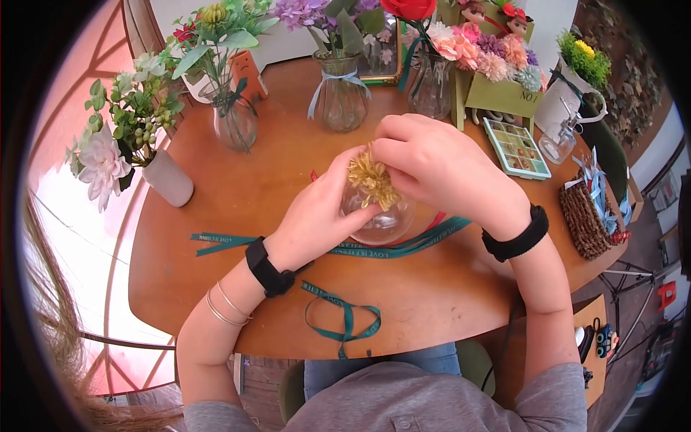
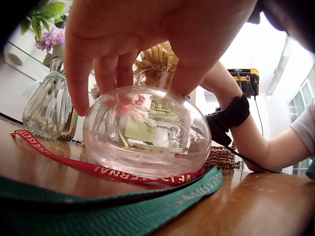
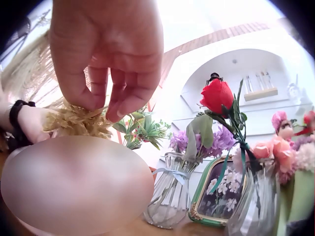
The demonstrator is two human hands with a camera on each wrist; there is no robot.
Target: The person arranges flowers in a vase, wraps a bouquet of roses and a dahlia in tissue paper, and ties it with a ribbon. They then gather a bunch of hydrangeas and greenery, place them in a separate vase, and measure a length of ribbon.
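Note:
A round clear glass vase [image 1: 381,225] stands on the table, with a dried golden flower bunch [image 1: 374,181] in its narrow neck. My left hand [image 1: 317,216] holds the vase near its neck, fingers and thumb on opposite sides, as the left wrist view shows over the glass [image 2: 147,132]. My right hand [image 1: 439,162] pinches the top of the golden bunch; in the right wrist view its fingertips touch the petals [image 3: 78,122]. Green printed ribbon [image 1: 381,251] and red ribbon [image 2: 142,177] lie beside and under the vase.
A looped green ribbon [image 1: 342,335] lies near the front edge. Flower vases [image 1: 342,101] line the back, a white pot [image 1: 169,178] stands left. A compartment box [image 1: 517,147] and wicker basket [image 1: 584,219] are on the right.

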